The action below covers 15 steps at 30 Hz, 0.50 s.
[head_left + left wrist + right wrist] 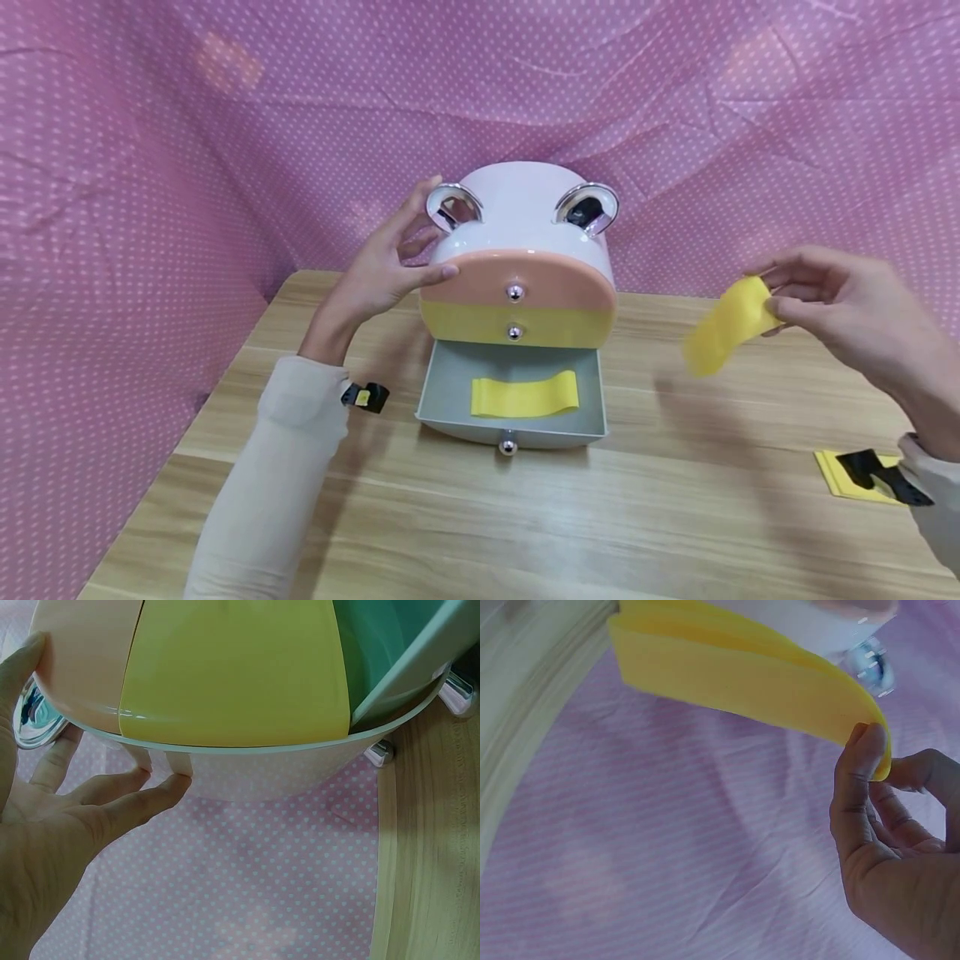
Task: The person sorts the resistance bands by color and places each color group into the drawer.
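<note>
A frog-shaped drawer box [517, 200] with a white top and mirrored eyes stands on the table, its lowest grey-green drawer [442, 392] pulled out. One flat yellow resistance band [525, 398] lies inside that drawer. My left hand [378, 267] holds the box at its left side; in the left wrist view the thumb is on the peach front and the fingers [150, 802] touch the white side wall. Right of the box, my right hand [840, 308] pinches the end of another yellow resistance band [735, 682] above the table, its free end hanging toward the box.
More folded yellow bands [831, 475] lie on the wooden table [675, 517] at the right, partly hidden by the right wrist strap. The peach and yellow upper drawers [555, 325] are closed. Pink dotted cloth [675, 83] hangs behind and at the left.
</note>
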Each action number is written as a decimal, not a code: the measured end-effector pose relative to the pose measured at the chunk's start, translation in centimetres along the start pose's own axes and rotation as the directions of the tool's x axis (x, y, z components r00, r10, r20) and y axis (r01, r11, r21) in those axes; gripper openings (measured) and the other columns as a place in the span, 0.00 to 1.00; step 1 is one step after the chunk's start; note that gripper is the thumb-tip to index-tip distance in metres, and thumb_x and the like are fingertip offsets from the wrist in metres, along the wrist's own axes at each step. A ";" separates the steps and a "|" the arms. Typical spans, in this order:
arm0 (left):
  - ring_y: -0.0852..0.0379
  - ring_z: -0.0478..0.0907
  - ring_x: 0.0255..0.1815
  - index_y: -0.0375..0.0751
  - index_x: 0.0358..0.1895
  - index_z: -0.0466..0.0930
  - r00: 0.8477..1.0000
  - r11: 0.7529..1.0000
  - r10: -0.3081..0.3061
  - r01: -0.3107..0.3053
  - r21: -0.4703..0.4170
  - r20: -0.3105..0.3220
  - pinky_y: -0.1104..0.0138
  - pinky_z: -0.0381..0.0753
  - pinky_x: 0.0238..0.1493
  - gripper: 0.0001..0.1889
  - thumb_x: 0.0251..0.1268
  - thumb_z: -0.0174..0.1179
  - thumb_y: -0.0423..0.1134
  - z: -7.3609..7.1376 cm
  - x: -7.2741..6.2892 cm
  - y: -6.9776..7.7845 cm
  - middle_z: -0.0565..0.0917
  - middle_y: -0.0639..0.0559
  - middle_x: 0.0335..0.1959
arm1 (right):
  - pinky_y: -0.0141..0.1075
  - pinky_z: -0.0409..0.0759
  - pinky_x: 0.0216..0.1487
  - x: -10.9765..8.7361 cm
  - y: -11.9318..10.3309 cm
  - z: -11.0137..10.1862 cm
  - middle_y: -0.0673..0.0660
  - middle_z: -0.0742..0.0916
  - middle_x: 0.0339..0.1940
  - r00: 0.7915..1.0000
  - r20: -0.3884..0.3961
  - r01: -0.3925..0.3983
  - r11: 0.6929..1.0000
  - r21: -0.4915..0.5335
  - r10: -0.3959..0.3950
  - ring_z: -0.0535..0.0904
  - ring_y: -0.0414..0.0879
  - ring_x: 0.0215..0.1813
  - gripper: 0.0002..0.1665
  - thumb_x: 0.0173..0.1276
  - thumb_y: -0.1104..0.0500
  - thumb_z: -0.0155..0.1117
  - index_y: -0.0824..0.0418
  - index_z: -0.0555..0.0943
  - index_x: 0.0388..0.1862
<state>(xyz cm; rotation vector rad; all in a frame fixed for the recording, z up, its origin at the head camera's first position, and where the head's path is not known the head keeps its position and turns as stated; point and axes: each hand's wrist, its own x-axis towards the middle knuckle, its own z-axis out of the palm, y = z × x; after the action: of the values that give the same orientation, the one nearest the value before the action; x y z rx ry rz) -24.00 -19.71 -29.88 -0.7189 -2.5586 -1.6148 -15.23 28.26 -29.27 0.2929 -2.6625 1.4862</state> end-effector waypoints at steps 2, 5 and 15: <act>0.42 0.68 0.80 0.72 0.85 0.49 1.000 1.000 -0.006 0.006 0.006 0.000 0.48 0.71 0.80 0.55 0.63 0.75 0.34 0.0 0.0 0.0 0.59 0.51 0.86 | 0.24 0.86 0.34 -0.3 -0.9 0.7 0.40 0.91 0.36 0.999 0.009 0.039 0.999 0.029 -0.039 0.87 0.33 0.35 0.26 0.70 0.77 0.62 0.46 0.86 0.50; 0.42 0.68 0.80 0.73 0.84 0.49 1.000 1.000 -0.015 0.015 0.010 0.000 0.50 0.71 0.80 0.55 0.63 0.75 0.35 -0.1 -0.1 0.1 0.58 0.51 0.86 | 0.24 0.86 0.35 -0.7 -2.3 2.0 0.43 0.92 0.36 0.998 0.024 0.064 0.997 0.046 -0.065 0.87 0.35 0.36 0.24 0.70 0.77 0.63 0.49 0.87 0.51; 0.41 0.67 0.80 0.75 0.84 0.50 1.000 1.000 -0.021 0.021 -0.014 0.003 0.50 0.73 0.78 0.55 0.63 0.75 0.34 0.0 -0.2 0.3 0.57 0.52 0.86 | 0.33 0.91 0.39 -2.3 -6.8 7.8 0.53 0.91 0.40 0.987 0.119 0.098 0.993 0.059 -0.104 0.89 0.43 0.38 0.18 0.72 0.68 0.66 0.59 0.84 0.60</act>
<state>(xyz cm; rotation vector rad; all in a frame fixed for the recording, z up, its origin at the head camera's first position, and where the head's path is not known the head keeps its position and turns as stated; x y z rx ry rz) -23.72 -19.69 -29.68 -0.6989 -2.5675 -1.6411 -11.41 18.44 -28.08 0.5306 -2.6573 1.5569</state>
